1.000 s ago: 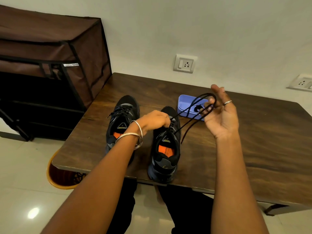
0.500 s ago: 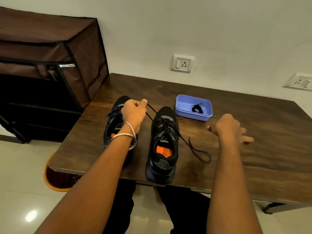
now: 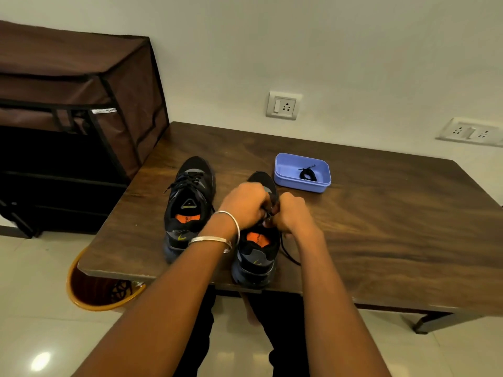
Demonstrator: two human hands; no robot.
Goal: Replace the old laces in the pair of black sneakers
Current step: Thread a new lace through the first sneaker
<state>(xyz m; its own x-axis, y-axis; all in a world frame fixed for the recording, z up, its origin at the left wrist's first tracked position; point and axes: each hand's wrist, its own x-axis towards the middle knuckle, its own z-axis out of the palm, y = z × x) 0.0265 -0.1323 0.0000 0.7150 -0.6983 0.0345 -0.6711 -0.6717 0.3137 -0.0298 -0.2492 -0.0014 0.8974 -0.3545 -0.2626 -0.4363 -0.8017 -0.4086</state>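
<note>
Head view. Both hands met over the lacing of the right-hand sneaker (image 3: 255,257), which stood on the wooden table (image 3: 381,227) with its heel toward the person and close to the table's near edge. The left hand (image 3: 243,204) lay knuckles-up across the shoe's tongue area, its fingers curled down onto the lace (image 3: 290,253); two metal bangles (image 3: 217,239) circled its wrist. The right hand (image 3: 290,213) sat just beside it, touching it at the fingertips, with its fingers likewise curled and pinching the same lace at the eyelets. The exact grip of each finger was hidden by the backs of the hands. A loose black end of the lace trailed out below the right hand, along the shoe's outer side, and rested on the tabletop.

The second sneaker (image 3: 189,208) stood just to the left of the left hand, parallel to the first and close to it, untouched, with its own lace crossed through the eyelets and an orange insole visible in its opening. Beyond the right hand, farther from the person, a shallow lilac plastic tray (image 3: 283,172) rested on the table and held a small coiled black lace (image 3: 307,174).

To the left of the left forearm, below the table's near left corner, an orange-rimmed bin (image 3: 79,295) stood on the tiled floor. Farther left, a brown fabric-covered rack (image 3: 81,77) stood against the wall.
</note>
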